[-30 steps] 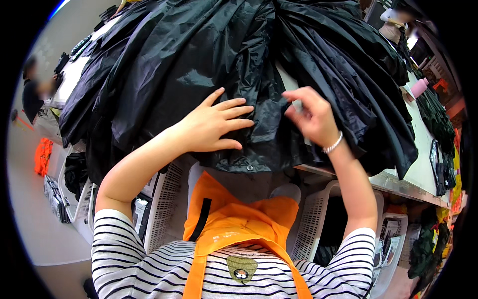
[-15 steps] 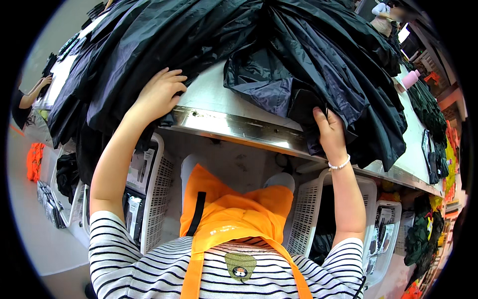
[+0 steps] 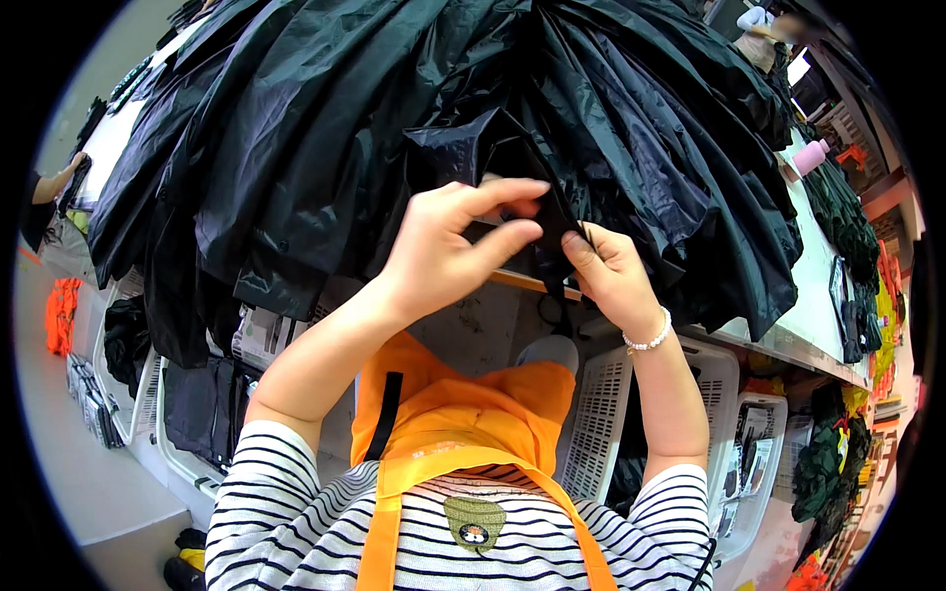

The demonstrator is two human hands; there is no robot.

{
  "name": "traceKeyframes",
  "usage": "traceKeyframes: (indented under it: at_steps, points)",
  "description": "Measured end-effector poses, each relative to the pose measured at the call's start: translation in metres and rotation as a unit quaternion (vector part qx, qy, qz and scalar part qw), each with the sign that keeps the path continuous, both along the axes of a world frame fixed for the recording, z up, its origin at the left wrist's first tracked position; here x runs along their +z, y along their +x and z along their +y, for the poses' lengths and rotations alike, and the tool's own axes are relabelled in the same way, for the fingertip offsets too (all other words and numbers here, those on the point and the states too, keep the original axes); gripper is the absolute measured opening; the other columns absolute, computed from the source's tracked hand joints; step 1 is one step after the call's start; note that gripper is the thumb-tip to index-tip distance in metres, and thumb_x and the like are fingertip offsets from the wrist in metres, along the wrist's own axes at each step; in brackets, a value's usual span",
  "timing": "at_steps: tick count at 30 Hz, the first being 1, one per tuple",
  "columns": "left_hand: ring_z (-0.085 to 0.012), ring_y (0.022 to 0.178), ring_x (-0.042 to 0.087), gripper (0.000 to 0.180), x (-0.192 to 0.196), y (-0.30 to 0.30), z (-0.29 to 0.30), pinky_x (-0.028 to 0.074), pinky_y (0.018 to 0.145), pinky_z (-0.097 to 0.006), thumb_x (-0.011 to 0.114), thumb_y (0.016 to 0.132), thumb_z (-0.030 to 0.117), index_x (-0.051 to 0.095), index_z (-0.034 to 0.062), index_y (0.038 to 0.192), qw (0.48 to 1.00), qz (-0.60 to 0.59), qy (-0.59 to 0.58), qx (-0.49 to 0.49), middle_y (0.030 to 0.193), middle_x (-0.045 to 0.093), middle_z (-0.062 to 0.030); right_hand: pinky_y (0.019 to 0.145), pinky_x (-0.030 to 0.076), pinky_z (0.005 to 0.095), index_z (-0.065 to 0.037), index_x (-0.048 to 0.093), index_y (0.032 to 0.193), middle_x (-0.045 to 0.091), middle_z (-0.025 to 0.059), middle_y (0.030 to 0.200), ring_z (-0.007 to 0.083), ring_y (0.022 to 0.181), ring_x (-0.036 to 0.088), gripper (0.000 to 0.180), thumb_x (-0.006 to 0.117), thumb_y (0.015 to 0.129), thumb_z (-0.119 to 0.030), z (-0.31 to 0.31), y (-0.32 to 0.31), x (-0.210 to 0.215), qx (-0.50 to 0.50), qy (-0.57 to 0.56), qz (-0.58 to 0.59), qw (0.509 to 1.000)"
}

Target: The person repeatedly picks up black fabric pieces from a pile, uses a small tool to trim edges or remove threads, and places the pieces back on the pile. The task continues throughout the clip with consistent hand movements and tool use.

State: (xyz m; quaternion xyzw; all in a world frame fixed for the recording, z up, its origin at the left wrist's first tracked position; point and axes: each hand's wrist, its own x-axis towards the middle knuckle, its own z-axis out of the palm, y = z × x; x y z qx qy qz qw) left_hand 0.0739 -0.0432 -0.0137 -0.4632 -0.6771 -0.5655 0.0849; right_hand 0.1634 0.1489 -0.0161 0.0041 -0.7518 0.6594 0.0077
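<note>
A large heap of shiny black fabric [image 3: 325, 148], apparently garments, spreads in folds over the table and hangs past its front edge. My right hand [image 3: 619, 276] is closed on a black fabric edge in front of the heap, thumb on top. A thin dark sliver sticks up by that thumb; I cannot make out what it is. My left hand [image 3: 448, 236] is just left of the held edge, thumb and fingers apart with nothing between them. A raised fabric flap [image 3: 458, 148] stands behind the left hand.
White baskets [image 3: 599, 414] stand under the table at both sides, some with packed items. A pink bottle [image 3: 810, 158] stands on the right part of the table. Another person's arm [image 3: 61, 180] shows at far left, and a person [image 3: 759, 44] is at far right back.
My left hand has left the heap's left side and moved right, toward my right hand. The right hand has drawn the fabric edge leftward and nearer. Fabric now covers the bare tabletop strip.
</note>
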Motion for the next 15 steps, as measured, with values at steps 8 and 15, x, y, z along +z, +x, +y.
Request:
traceKeyframes:
  at_steps: [8, 15]
  points:
    - [-0.0214, 0.086, 0.070, 0.029, -0.016, -0.022, 0.026, 0.053, 0.077, -0.028, 0.073, 0.075, 0.004, 0.069, 0.0016, 0.104, 0.999, 0.018, -0.042, -0.027, 0.095, 0.071, -0.0126, 0.049, 0.031, 0.0160, -0.004, 0.059, 0.095, 0.052, -0.0069, 0.070, -0.0002, 0.058, 0.041, 0.013, 0.061, 0.094, -0.017, 0.000, -0.001, -0.004, -0.032, -0.105, 0.007, 0.994]
    - [-0.0208, 0.084, 0.070, 0.015, -0.020, -0.031, 0.018, 0.052, 0.075, -0.028, 0.069, 0.077, 0.000, 0.070, -0.0009, 0.092, 0.999, 0.029, 0.011, -0.022, 0.090, 0.072, -0.0112, 0.037, 0.028, 0.0174, -0.006, 0.058, 0.095, 0.048, -0.0068, 0.061, 0.0010, 0.040, 0.035, 0.013, 0.060, 0.094, -0.019, 0.021, 0.003, -0.010, -0.214, -0.155, 0.031, 0.964]
